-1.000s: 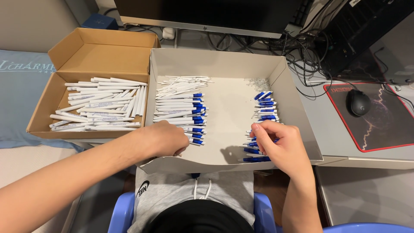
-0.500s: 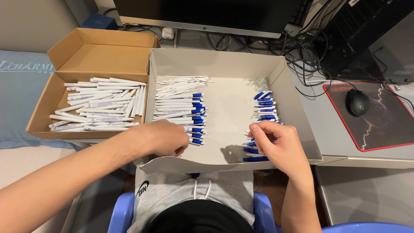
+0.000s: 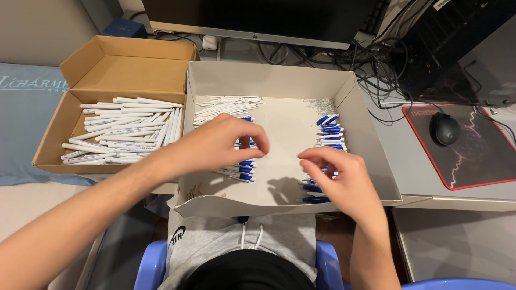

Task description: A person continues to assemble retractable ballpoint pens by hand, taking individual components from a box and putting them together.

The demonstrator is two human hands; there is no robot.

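A white cardboard box point(image 3: 371, 156) lies on my lap against the desk. On its left side is a row of white pens with blue tips point(image 3: 244, 166), with thin white pieces point(image 3: 226, 104) behind them. A row of blue pen parts point(image 3: 329, 131) runs along its right side. My left hand point(image 3: 226, 142) hovers over the left row, fingers curled around a thin white piece whose tip pokes out. My right hand point(image 3: 341, 180) hangs above the blue parts, thumb and forefinger pinched together. Anything between them is hidden.
A brown cardboard box point(image 3: 51, 142) full of white pen barrels point(image 3: 123, 131) stands to the left. A monitor base and tangled cables point(image 3: 376, 70) sit behind the boxes. At the right, a black mouse point(image 3: 445, 129) rests on a red-edged mat point(image 3: 484, 172).
Both hands have lifted off the rows of pen parts and moved toward each other over the middle of the white box.
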